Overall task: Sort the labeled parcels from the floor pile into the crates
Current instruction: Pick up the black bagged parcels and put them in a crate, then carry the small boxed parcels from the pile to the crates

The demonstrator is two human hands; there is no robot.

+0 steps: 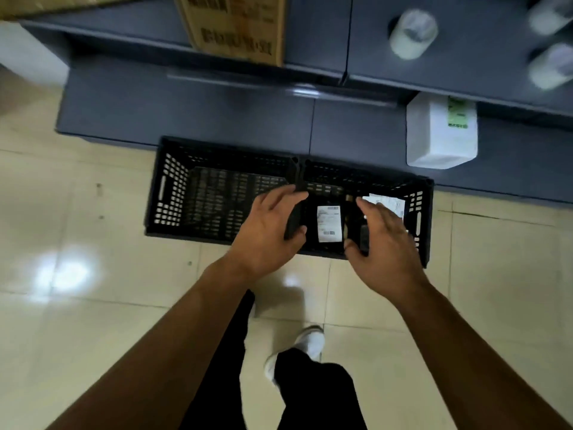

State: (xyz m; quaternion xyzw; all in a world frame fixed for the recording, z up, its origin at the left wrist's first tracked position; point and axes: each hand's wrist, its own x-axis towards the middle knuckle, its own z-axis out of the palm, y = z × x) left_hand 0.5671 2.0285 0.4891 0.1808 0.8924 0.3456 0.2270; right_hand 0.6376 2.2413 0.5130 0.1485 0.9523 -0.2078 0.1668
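Note:
Two black perforated crates stand side by side on the tiled floor: the left crate point(173, 193) shows only its mesh bottom, and the right crate point(425, 231) holds a parcel with a white label point(387, 203) at its far right. I hold a black parcel with a white shipping label point(329, 223) over the right crate, near the divider. My left hand point(269, 234) grips its left edge and my right hand point(383, 243) grips its right edge, fingers stretched along the sides.
A dark grey low shelf unit point(186, 103) runs behind the crates. On it stand a white jug point(440, 135), a cardboard box point(235, 26) and white rolls point(412, 32). My legs and a white shoe point(310, 339) are below on the shiny tiles.

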